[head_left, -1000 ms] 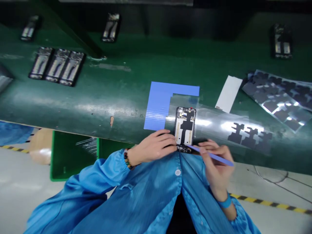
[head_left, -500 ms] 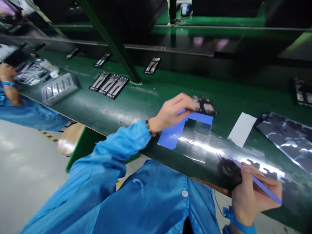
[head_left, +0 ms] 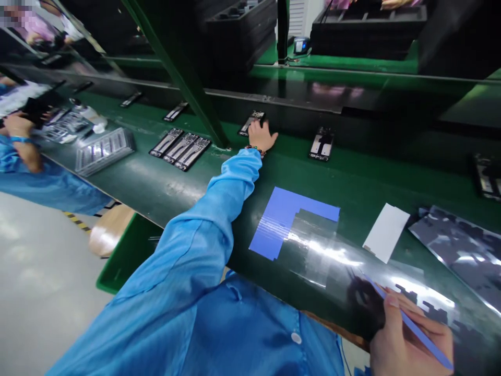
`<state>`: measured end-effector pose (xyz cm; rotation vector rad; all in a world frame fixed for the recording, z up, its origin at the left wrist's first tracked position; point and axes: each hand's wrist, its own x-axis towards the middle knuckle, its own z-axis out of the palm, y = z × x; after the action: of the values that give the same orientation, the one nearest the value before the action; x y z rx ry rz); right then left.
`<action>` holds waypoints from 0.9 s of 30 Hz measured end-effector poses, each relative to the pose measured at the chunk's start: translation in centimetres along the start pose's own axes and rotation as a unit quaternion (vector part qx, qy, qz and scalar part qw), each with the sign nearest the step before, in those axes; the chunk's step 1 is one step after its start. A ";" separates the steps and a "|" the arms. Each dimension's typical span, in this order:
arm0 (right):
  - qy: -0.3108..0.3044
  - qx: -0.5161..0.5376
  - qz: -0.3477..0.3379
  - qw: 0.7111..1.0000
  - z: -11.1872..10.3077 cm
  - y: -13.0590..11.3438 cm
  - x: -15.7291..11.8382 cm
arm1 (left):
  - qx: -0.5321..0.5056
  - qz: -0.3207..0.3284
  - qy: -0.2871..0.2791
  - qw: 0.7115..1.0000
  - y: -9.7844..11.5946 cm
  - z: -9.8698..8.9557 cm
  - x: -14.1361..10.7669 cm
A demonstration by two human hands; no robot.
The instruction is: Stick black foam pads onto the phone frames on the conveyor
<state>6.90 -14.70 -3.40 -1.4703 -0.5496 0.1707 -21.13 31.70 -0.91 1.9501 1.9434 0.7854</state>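
My left hand (head_left: 261, 137) reaches to the back of the bench, fingers spread over the near end of a phone frame (head_left: 250, 125). Its fingertips overlap the frame; whether they press on it I cannot tell. Right of that hand lies another phone frame (head_left: 322, 144) with pale panels and black parts. At the lower right my right hand (head_left: 410, 331) is closed around slim blue tweezers (head_left: 417, 329), their tip pointing up and left over the shiny bench. Between the hands a blue L-shaped sheet (head_left: 274, 222) lies beside a clear film (head_left: 313, 243).
A white card (head_left: 386, 232) and dark patterned sheets (head_left: 462, 245) lie at right. Three phone frames (head_left: 180, 149) sit side by side left of a slanting green post (head_left: 183, 78). Beyond them are a clear tray (head_left: 105, 150) and a co-worker's arm (head_left: 25, 143). Black bins (head_left: 368, 34) stand behind.
My left hand has let go of a phone frame, which now lies at the back of the bench, and has moved up and left to another. My right hand keeps the tweezers nearly in place.
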 end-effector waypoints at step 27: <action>-0.135 0.053 0.030 0.989 10.8 -1.8 7.7 | -0.473 0.113 -0.365 0.794 4.4 -3.2 -21.9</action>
<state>8.35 -1.86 0.25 -1.3692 -0.7028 0.4451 -18.05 9.40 0.19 1.4693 0.6327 0.6908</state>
